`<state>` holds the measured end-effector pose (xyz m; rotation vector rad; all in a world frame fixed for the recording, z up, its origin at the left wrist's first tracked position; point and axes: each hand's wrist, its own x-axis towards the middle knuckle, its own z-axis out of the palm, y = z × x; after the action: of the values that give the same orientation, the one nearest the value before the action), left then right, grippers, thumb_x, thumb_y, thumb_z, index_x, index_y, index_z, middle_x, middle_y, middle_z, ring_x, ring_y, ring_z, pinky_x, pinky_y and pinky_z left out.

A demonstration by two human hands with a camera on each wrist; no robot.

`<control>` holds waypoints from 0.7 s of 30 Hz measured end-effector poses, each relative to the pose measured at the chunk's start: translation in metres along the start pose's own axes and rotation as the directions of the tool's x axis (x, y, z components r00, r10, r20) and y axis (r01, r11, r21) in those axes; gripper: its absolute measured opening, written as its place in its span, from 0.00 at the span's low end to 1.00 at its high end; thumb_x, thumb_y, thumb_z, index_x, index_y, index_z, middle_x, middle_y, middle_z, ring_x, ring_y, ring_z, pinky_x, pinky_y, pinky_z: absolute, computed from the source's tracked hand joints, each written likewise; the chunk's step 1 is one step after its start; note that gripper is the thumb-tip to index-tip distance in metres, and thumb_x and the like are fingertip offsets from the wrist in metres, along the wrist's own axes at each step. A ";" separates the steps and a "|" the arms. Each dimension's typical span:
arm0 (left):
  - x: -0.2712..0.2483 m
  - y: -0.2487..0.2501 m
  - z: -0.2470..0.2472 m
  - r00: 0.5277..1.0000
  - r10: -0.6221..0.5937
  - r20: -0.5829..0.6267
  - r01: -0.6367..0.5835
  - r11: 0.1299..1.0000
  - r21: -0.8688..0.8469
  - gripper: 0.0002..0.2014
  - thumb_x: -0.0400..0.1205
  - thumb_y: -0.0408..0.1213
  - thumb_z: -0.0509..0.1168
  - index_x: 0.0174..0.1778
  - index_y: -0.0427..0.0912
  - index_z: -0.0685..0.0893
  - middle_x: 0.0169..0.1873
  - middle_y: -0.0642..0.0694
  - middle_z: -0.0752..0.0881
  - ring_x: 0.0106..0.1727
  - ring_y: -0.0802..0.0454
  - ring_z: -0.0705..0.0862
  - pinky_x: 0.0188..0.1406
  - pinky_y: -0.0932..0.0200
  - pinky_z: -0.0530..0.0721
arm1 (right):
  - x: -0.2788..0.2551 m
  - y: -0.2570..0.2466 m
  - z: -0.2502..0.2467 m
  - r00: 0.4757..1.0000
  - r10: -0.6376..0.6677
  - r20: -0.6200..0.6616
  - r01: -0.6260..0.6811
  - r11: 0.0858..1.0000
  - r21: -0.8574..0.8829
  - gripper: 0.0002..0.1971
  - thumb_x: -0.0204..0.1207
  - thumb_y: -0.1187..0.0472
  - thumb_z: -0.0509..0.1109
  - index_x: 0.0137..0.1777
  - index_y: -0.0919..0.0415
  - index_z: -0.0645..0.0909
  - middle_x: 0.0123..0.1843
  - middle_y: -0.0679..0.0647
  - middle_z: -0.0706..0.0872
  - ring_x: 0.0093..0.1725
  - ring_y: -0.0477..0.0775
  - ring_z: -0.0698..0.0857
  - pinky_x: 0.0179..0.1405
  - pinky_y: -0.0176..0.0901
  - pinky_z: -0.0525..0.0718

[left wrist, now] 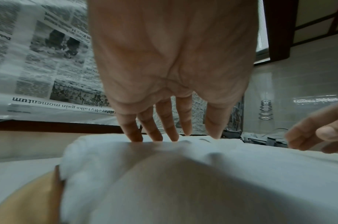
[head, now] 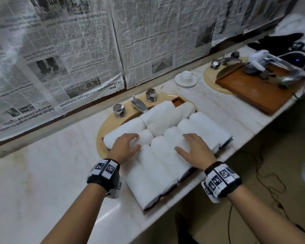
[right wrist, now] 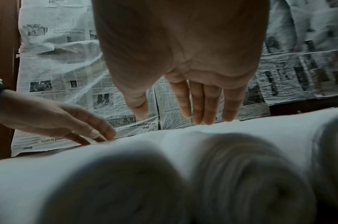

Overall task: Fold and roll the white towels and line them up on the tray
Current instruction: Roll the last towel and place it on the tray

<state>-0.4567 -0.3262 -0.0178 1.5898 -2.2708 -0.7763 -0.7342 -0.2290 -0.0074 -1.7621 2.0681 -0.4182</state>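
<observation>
Rolled white towels (head: 167,155) on wooden tray (head: 187,176): soft, light, prone to unrolling; cup around middle. Left hand (head: 125,147), right hand (head: 195,149) flat, fingers spread, pressing tops.

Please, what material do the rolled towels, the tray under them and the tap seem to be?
Rolled towels: soft white cloth, probably terry; matte, fuzzy surface.
Tray: looks like brown wood, smooth with slight sheen.
Tap: polished metal, likely chrome; bright reflections.

The left hand (left wrist: 171,60) extends palm down, its straight fingertips (left wrist: 134,134) touching the top of a rolled white towel (left wrist: 164,181). The right hand (left wrist: 317,134) enters at the right edge (fingers only). Newspaper (left wrist: 39,60) covers the wall behind.
</observation>
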 end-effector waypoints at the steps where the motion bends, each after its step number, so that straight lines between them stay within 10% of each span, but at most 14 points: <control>1: -0.008 -0.008 -0.002 1.000 0.026 -0.003 -0.026 1.000 -0.001 0.21 0.82 0.46 0.70 0.71 0.48 0.81 0.70 0.47 0.81 0.72 0.48 0.77 0.75 0.50 0.71 | -0.016 -0.008 0.008 1.000 0.013 -0.019 -0.012 1.000 0.019 0.36 0.80 0.39 0.66 0.81 0.59 0.67 0.80 0.54 0.70 0.78 0.55 0.67 0.78 0.50 0.66; 11: -0.089 -0.068 -0.014 0.993 0.042 -0.115 -0.051 0.996 -0.076 0.19 0.80 0.37 0.72 0.67 0.42 0.81 0.65 0.45 0.81 0.63 0.46 0.81 0.59 0.59 0.74 | -0.142 -0.057 0.080 0.948 0.210 -0.239 -0.136 0.946 0.293 0.30 0.79 0.52 0.73 0.76 0.67 0.72 0.73 0.59 0.72 0.74 0.57 0.72 0.74 0.46 0.71; 21: -0.096 -0.090 0.009 0.956 -0.271 0.110 0.292 0.914 -0.281 0.31 0.80 0.48 0.73 0.77 0.44 0.73 0.68 0.46 0.82 0.64 0.44 0.85 0.63 0.42 0.85 | -0.156 -0.072 0.130 0.880 0.438 0.182 -0.443 0.622 0.645 0.42 0.82 0.55 0.70 0.87 0.59 0.46 0.68 0.55 0.79 0.56 0.47 0.80 0.58 0.38 0.77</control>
<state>-0.3550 -0.2581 -0.0676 1.7846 -1.8746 -1.1977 -0.5890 -0.0843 -0.0721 -0.7851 1.8969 -0.8676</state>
